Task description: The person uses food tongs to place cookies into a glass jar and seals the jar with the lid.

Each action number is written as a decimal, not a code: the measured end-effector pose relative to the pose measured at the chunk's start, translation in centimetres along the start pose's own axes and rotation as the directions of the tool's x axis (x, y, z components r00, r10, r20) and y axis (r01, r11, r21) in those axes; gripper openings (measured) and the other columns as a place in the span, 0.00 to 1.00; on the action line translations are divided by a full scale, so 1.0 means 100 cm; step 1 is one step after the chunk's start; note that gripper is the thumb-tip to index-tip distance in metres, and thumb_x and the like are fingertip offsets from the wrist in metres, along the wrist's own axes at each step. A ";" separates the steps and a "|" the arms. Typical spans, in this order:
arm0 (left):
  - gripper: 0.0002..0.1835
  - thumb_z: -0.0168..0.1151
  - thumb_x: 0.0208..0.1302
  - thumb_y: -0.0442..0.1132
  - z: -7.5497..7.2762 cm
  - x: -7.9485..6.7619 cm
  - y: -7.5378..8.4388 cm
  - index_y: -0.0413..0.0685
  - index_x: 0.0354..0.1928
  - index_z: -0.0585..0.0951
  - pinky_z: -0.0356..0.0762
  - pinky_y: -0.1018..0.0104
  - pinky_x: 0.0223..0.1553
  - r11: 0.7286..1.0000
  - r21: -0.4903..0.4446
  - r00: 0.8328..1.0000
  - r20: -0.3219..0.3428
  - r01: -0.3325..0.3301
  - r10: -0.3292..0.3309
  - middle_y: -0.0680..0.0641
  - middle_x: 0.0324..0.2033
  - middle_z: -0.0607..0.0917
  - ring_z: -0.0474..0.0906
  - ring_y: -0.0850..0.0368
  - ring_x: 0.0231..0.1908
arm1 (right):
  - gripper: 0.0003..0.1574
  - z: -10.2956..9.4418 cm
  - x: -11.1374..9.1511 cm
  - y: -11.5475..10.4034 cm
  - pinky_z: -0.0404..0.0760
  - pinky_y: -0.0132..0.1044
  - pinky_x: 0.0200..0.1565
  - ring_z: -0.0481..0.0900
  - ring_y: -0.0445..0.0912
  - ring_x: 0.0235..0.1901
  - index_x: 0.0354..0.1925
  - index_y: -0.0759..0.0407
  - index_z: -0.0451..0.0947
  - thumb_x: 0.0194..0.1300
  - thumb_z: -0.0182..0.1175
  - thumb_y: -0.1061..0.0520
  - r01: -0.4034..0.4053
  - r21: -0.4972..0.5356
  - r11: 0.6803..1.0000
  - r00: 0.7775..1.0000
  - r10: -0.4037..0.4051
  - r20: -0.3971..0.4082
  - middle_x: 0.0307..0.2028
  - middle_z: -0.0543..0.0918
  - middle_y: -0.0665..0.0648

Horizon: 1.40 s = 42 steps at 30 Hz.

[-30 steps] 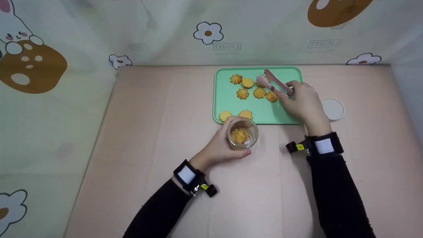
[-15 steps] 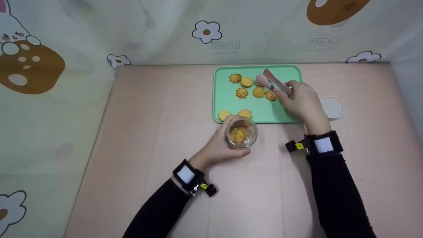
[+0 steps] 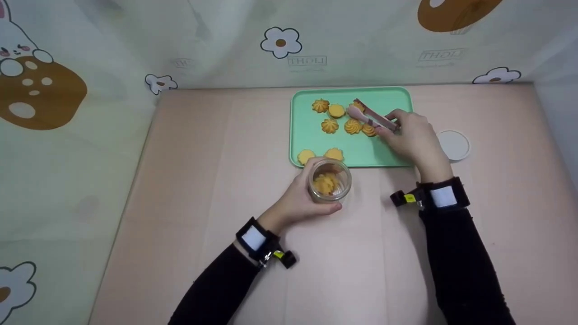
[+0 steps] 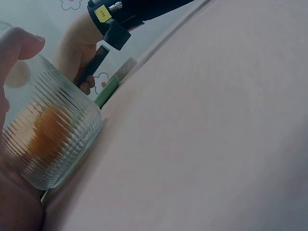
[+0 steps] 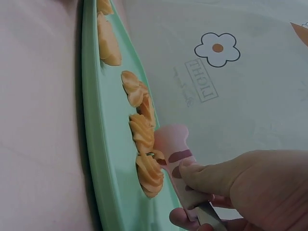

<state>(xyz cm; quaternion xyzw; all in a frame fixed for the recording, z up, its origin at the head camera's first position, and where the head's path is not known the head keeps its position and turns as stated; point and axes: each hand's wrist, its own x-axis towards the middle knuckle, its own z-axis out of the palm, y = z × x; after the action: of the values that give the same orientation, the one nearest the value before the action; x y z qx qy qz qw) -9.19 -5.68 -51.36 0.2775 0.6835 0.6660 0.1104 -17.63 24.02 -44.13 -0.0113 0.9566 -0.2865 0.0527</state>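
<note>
A person's right hand (image 3: pixel 413 135) pinches pink tongs (image 3: pixel 378 116) set on either side of a cookie (image 3: pixel 358 106) on a green tray (image 3: pixel 375 152), while the left hand (image 3: pixel 301 194) curls around a ribbed glass jar (image 3: pixel 346 183) with cookies (image 3: pixel 326 184) inside, by the tray's near edge.

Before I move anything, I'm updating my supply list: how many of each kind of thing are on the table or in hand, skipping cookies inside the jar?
Cookies: 8
Tray: 1
Jar: 1
Tongs: 1
Lid: 1
Total: 12
</note>
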 end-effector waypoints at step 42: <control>0.51 0.87 0.52 0.37 0.001 -0.001 -0.001 0.51 0.75 0.68 0.68 0.51 0.77 0.999 -0.018 1.000 -0.004 0.027 -0.027 0.48 0.67 0.80 0.75 0.51 0.70 | 0.13 -0.096 -0.113 -0.054 0.67 0.27 0.29 0.69 0.37 0.28 0.51 0.50 0.89 0.69 0.76 0.59 0.622 0.004 0.783 0.783 -0.622 0.001 0.32 0.76 0.43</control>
<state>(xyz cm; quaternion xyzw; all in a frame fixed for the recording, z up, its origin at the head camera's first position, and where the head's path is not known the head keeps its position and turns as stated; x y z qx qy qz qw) -9.05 -5.61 -51.47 0.2659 0.6816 0.6710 0.1205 -7.47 25.31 -32.11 -0.3259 0.8989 -0.2896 -0.0432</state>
